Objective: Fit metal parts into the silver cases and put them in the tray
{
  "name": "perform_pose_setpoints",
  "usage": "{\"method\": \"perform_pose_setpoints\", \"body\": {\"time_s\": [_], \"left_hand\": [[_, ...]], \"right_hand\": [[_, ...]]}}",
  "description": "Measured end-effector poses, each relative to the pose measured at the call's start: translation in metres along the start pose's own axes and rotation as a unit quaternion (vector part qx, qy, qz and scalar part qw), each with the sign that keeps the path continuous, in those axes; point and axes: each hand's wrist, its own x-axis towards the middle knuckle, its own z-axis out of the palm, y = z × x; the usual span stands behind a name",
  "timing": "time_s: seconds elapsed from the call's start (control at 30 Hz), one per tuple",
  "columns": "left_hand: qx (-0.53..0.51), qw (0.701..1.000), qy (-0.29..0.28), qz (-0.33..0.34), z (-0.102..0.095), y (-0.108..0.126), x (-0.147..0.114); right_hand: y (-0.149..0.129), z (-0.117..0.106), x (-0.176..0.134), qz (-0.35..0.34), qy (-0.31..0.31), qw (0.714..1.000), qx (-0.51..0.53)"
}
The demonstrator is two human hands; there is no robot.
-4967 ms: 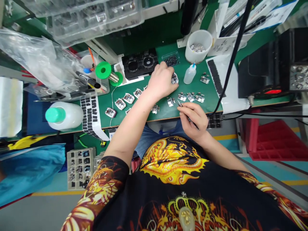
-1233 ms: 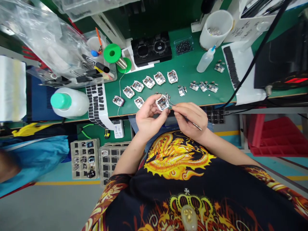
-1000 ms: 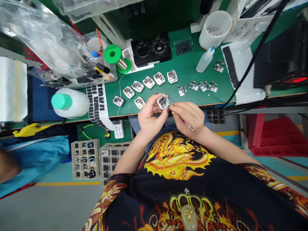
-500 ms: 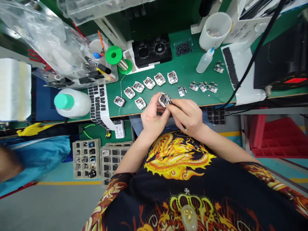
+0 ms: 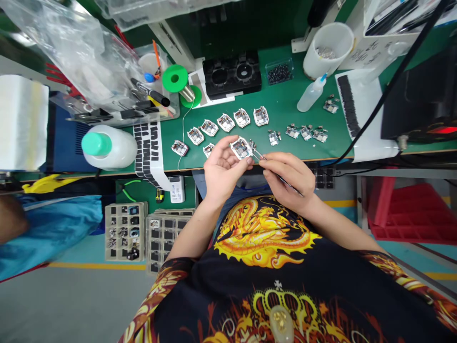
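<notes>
Head view: white bottle [image 5: 114, 146] stands far left on green bench [image 5: 282, 107]. Left hand [image 5: 224, 172] grips 1 white-rimmed case [image 5: 241, 148] between thumb and fingers, near bench's front edge. Right hand [image 5: 291, 177] pinches tweezers [image 5: 293, 187], tips at case's right side. 5 circuit boards [image 5: 306, 133] lie beyond.

- Green bench [image 5: 282, 109] — clock centred on its middle
- Nine o'clock: white cases [image 5: 209, 127], then a capped bottle [image 5: 116, 147]
- Ten: white sheet [image 5: 216, 102]
- One: clear box of black bits [image 5: 279, 74]
- Two: dropper bottle [image 5: 310, 96]
- Three: small circuit boards [image 5: 306, 133]
</notes>
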Motion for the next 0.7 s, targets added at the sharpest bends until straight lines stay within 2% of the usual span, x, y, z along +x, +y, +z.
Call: {"method": "perform_pose_setpoints", "body": {"time_s": [0.23, 0.33, 0.5, 0.7], "left_hand": [[0.012, 1.000, 0.011, -0.012, -0.002, 0.003, -0.005], [0.006, 1.000, 0.001, -0.017, -0.003, 0.007, -0.008], [0.011, 1.000, -0.004, -0.014, -0.002, 0.009, -0.011], [0.003, 1.000, -0.008, -0.008, -0.001, 0.009, -0.012]], "right_hand": [[0.003, 0.003, -0.002, 0.005, -0.033, 0.999, 0.019], [0.002, 0.005, 0.001, 0.014, -0.020, 0.999, 0.037], [-0.001, 0.007, 0.008, 0.080, -0.009, 0.994, 0.076], [0.000, 0.010, 0.007, 0.101, 0.005, 0.990, 0.100]]}}
